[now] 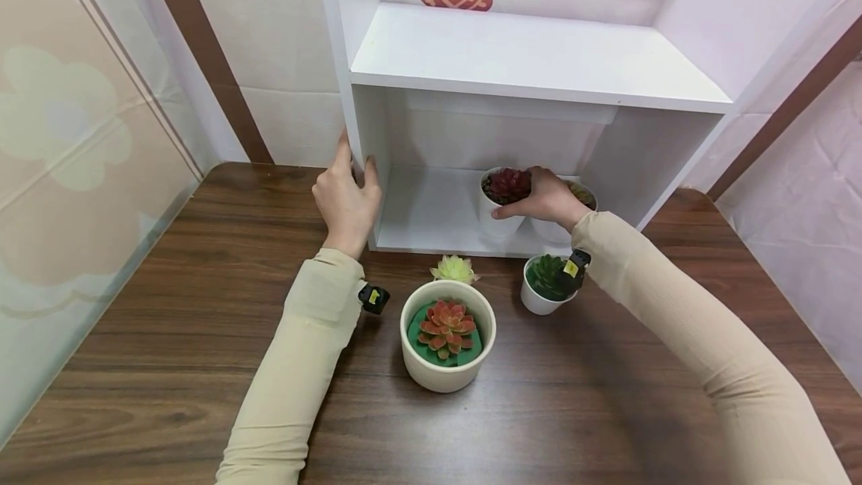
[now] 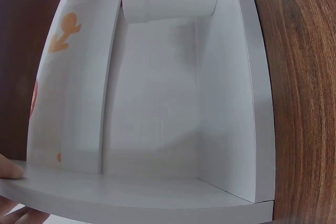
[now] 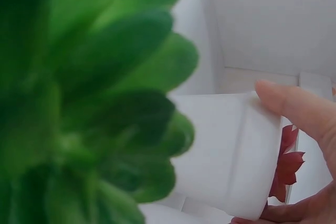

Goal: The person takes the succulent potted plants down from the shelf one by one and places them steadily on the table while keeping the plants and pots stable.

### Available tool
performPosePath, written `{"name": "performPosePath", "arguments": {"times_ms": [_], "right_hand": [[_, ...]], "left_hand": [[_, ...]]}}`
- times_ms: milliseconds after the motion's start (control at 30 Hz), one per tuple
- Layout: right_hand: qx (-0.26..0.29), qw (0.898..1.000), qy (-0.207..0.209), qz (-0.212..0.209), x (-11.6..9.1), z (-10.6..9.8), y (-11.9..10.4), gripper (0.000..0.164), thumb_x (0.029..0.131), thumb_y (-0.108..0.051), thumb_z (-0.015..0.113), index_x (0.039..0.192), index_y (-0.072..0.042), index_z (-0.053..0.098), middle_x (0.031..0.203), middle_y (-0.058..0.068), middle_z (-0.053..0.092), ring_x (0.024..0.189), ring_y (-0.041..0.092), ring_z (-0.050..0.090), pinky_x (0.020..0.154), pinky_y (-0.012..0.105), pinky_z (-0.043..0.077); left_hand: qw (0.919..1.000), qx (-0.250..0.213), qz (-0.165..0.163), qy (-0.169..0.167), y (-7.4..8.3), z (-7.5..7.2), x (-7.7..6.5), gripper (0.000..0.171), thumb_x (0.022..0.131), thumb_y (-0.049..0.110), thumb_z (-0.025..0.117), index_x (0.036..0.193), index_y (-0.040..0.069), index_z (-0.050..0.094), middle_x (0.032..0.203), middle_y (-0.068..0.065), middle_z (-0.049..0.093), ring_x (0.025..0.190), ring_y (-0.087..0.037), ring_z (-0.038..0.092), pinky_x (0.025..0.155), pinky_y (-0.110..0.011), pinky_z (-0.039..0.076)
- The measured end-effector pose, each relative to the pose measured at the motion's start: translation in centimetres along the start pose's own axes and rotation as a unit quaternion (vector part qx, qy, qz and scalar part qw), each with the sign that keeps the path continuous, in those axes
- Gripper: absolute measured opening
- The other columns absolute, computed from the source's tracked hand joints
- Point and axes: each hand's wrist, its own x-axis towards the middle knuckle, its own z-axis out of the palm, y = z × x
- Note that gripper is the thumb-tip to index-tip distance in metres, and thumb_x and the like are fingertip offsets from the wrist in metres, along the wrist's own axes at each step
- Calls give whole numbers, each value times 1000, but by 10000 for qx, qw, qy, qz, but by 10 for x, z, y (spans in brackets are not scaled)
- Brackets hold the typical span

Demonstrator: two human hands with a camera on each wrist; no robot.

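My left hand (image 1: pixel 346 197) grips the left side panel of a white shelf unit (image 1: pixel 525 51), thumb inside and fingers along the outer face. In the lower compartment, my right hand (image 1: pixel 548 197) holds a white pot (image 1: pixel 494 219) with a dark red succulent (image 1: pixel 506 185) by its rim. The right wrist view shows the thumb on the rim of this pot (image 3: pixel 226 150). Beside it in the compartment, a second white pot (image 1: pixel 552 230) is partly hidden by the right hand.
In front of the shelf on the wooden table (image 1: pixel 168 328) stand a cream pot (image 1: pixel 441 380) with a red-orange succulent, a pale yellow-green succulent (image 1: pixel 454 268) behind it, and a small white pot (image 1: pixel 539 304) with a green succulent (image 1: pixel 547 275) under the right wrist.
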Motion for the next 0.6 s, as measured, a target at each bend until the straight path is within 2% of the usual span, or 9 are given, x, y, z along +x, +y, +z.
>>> {"name": "performPosePath", "arguments": {"times_ms": [333, 600], "right_hand": [[-239, 9996, 152, 58, -1, 0, -2, 86, 74, -37, 79, 135, 9, 39, 130, 26, 48, 119, 37, 50, 100, 47, 41], [-337, 9989, 315, 107, -3, 1, 0, 87, 72, -39, 80, 134, 8, 41, 129, 25, 50, 118, 37, 51, 98, 48, 42]], "left_hand": [[10000, -15, 71, 32, 0, -1, 0, 47, 89, 14, 60, 136, 9, 53, 104, -24, 70, 85, -44, 68, 69, -57, 47], [10000, -4, 47, -6, -1, 0, 1, 47, 90, 14, 60, 135, 9, 53, 105, -23, 70, 86, -44, 68, 71, -57, 47]]}}
